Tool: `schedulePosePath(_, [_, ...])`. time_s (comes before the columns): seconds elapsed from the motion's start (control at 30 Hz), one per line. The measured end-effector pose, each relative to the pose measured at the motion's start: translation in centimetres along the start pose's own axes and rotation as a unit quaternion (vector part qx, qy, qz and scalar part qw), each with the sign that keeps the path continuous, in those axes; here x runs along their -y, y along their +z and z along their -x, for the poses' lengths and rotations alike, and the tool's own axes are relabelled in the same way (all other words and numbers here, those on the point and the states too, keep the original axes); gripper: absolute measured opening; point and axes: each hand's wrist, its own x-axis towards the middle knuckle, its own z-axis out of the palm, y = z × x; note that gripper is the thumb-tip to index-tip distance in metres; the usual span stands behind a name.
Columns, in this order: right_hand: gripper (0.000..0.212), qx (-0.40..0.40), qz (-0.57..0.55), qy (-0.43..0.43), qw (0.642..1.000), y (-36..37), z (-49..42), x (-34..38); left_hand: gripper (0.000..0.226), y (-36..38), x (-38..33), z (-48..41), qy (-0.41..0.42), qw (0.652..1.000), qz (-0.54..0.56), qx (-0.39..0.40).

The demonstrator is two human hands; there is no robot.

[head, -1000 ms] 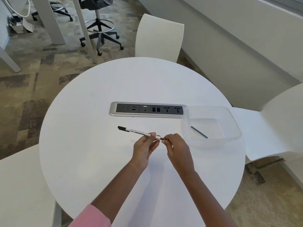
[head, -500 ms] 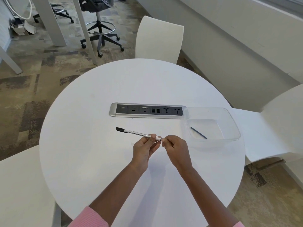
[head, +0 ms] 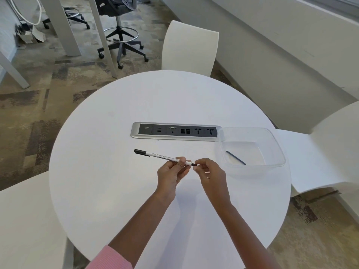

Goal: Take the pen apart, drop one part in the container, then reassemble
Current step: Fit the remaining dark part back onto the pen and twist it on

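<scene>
A white pen (head: 159, 155) with a black cap at its far-left end is held level above the round white table (head: 108, 171). My left hand (head: 172, 172) grips the pen's barrel near its right end. My right hand (head: 208, 170) pinches the small black end piece (head: 193, 163) at the pen's right tip. A clear plastic container (head: 272, 144) sits on the table to the right of my hands. Inside it lies a thin dark refill (head: 235, 158), slanted.
A grey power and socket strip (head: 175, 131) is set into the table behind the pen. White chairs stand at the far side (head: 190, 49), the right (head: 326, 152) and the near left (head: 25, 220). A black office chair (head: 118, 26) stands on the carpet beyond.
Both hands stay at the pen's right end. The black end piece was covered by the fingers half a second ago and now shows again between the barrel and my right fingertips.
</scene>
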Motion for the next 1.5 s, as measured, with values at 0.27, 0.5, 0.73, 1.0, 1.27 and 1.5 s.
schedulePosePath(0.27, [0.013,-0.081,0.043,-0.123,0.988,0.2,-0.1,0.0,0.007,0.4,-0.2,0.0,-0.028,0.998,0.056,0.021])
schedulePosePath(0.5, [0.010,-0.100,0.057,-0.151,0.982,0.2,-0.7,0.6,0.009,0.9,-0.2,0.1,-0.038,0.997,0.066,0.029])
schedulePosePath(0.73, [0.010,-0.077,0.069,-0.094,0.990,0.4,-0.8,0.5,0.009,0.8,0.0,0.0,-0.029,0.998,0.049,0.026])
schedulePosePath(1.0, [0.018,-0.031,0.064,-0.026,0.997,0.5,-1.0,0.8,0.006,0.6,0.2,-0.1,-0.020,1.000,0.002,0.017])
schedulePosePath(1.27, [0.041,0.055,-0.050,0.138,0.988,0.1,-1.6,0.6,0.006,0.3,0.5,-0.2,-0.004,0.999,-0.043,0.034])
schedulePosePath(1.5, [0.027,0.072,-0.023,0.081,0.994,-0.9,-1.2,0.6,0.005,0.9,0.4,-0.3,0.004,0.999,-0.030,0.019])
